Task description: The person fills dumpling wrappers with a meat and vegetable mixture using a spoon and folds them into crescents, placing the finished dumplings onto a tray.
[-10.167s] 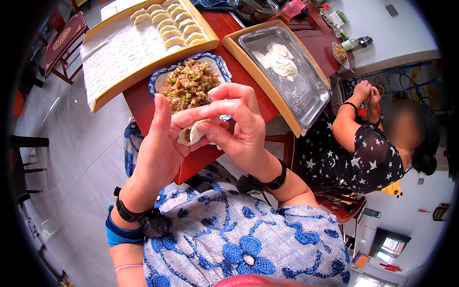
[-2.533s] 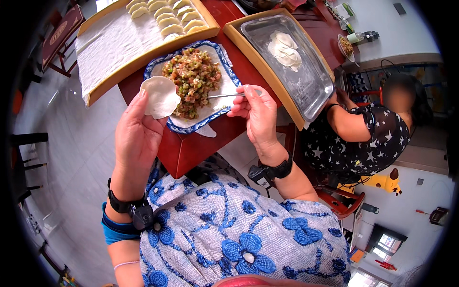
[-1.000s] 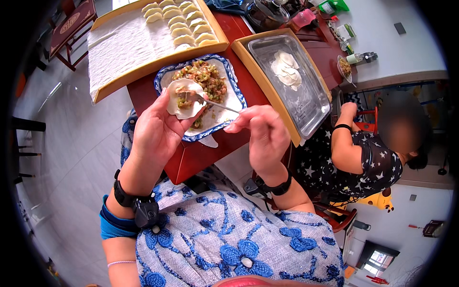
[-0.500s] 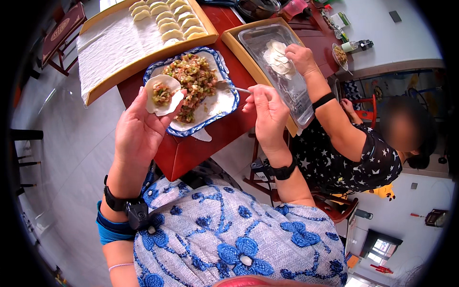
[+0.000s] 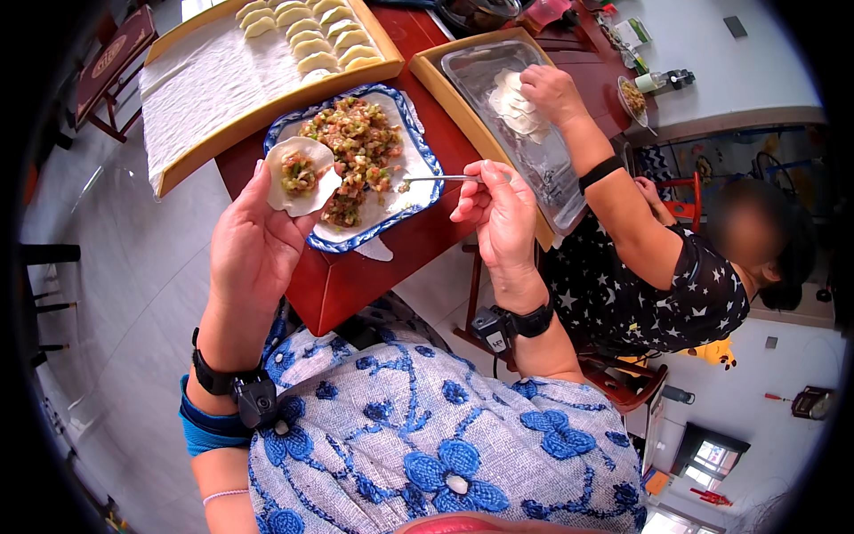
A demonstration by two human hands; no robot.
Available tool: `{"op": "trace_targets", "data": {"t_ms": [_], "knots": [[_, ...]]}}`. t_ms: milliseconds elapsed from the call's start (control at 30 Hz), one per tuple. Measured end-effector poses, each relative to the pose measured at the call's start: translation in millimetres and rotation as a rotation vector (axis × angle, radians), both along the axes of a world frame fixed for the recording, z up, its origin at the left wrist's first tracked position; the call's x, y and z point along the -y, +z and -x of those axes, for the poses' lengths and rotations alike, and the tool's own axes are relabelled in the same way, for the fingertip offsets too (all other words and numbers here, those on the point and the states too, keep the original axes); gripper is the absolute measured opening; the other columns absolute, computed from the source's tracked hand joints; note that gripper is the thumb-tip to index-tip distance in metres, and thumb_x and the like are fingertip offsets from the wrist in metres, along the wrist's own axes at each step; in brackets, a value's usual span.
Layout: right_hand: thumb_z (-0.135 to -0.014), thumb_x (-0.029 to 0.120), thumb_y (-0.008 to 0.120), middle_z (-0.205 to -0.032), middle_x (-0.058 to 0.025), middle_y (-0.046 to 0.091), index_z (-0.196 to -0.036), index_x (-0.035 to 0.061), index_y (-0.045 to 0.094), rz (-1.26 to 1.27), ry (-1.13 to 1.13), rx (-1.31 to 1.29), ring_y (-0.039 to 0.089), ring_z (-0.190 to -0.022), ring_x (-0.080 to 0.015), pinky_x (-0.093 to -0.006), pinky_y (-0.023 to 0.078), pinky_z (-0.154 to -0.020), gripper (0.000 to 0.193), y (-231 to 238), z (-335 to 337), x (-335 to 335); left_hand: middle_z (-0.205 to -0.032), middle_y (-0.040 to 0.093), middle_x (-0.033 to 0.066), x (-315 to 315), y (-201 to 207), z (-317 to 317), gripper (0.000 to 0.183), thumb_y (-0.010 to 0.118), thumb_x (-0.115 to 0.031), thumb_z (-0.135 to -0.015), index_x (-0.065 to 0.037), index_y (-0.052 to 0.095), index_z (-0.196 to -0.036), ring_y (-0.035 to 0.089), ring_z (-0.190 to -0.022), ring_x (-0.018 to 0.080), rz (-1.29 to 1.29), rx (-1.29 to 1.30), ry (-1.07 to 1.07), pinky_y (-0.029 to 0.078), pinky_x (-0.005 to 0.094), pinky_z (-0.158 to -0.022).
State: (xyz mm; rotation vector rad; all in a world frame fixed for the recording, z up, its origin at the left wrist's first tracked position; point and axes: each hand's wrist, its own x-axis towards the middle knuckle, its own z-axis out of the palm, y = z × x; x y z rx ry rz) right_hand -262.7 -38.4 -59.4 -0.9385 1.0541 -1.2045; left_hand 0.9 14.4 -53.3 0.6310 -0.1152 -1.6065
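Here the left hand (image 5: 255,236) cups a wrapper (image 5: 320,189) by the left edge of the blue-rimmed dish (image 5: 382,233), presumably keeping its filling (image 5: 298,173) centred; the right hand (image 5: 500,209) pinches a metal utensil (image 5: 440,178) over the dish.

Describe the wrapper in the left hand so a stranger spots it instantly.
On the red table, find the blue-rimmed dish heaped with chopped filling. By its left edge, the person's left hand holds a round, pale dough wrapper. Unlike the bare wrappers piled in the shiny tray, it carries a small mound of filling.
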Motion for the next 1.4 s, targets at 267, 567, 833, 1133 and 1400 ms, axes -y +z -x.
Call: {"op": "trace_targets", "data": {"t_ms": [267, 567, 833, 1133, 1400], "knots": [[-0.101, 0.019, 0.052, -0.072, -0.0051, 0.060, -0.094, -0.0015, 0.061, 0.131, 0.013, -0.409, 0.059, -0.058, -0.0082, -0.0235, 0.053, -0.050, 0.023, 23.1, -10.6, -1.1, -0.136, 0.051, 0.0204, 3.3, 0.9, 4.0, 0.042, 0.035, -0.023, -0.106, 0.007, 0.039, -0.136, 0.054, -0.124, 0.0309, -0.021, -0.013, 0.018, 0.045, 0.0446, -0.106], [-0.100, 0.022, 0.053, -0.070, -0.0049, 0.060, -0.093, -0.0005, 0.060, -0.038, 0.074, -0.229, 0.057, -0.053, -0.0089, -0.0253, 0.054, -0.047, 0.025, -0.1, -1.0, 9.0, -0.136, 0.051, 0.0190, 1.5, -6.2, 2.0, 0.042, 0.035, -0.022, -0.106, 0.004, 0.038, -0.138, 0.054, -0.124, 0.0296, -0.017, -0.032, -0.007, 0.045, 0.0448, -0.106], [-0.099, 0.022, 0.055, -0.070, -0.0055, 0.060, -0.094, -0.0011, 0.059, 0.010, 0.091, -0.182, 0.059, -0.054, -0.0099, -0.0263, 0.055, -0.048, 0.024, 1.4, -10.9, -3.4, -0.135, 0.052, 0.0191, -1.7, -5.7, -0.2, 0.042, 0.035, -0.023, -0.106, 0.005, 0.039, -0.136, 0.054, -0.123, 0.0295, -0.001, -0.008, 0.008, 0.046, 0.0449, -0.106], [-0.099, 0.021, 0.054, -0.071, -0.0056, 0.061, -0.093, 0.0004, 0.060, -0.146, 0.124, -0.108, 0.058, -0.052, -0.0105, -0.0264, 0.055, -0.047, 0.023, -8.9, -11.6, 0.0, -0.136, 0.050, 0.0210, -3.6, -12.2, -0.2, 0.042, 0.035, -0.023, -0.106, 0.006, 0.038, -0.137, 0.053, -0.125, 0.0325, 0.013, -0.068, 0.005, 0.045, 0.0453, -0.107], [-0.099, 0.021, 0.053, -0.072, -0.0066, 0.061, -0.095, -0.0005, 0.059, 0.118, 0.020, -0.122, 0.060, -0.054, -0.0119, -0.0289, 0.056, -0.049, 0.023, 2.3, -6.2, 1.1, -0.137, 0.049, 0.0221, -3.2, -14.2, -0.6, 0.042, 0.036, -0.024, -0.106, 0.005, 0.038, -0.136, 0.052, -0.125, 0.0333, -0.039, -0.050, 0.034, 0.045, 0.0454, -0.107]]}}
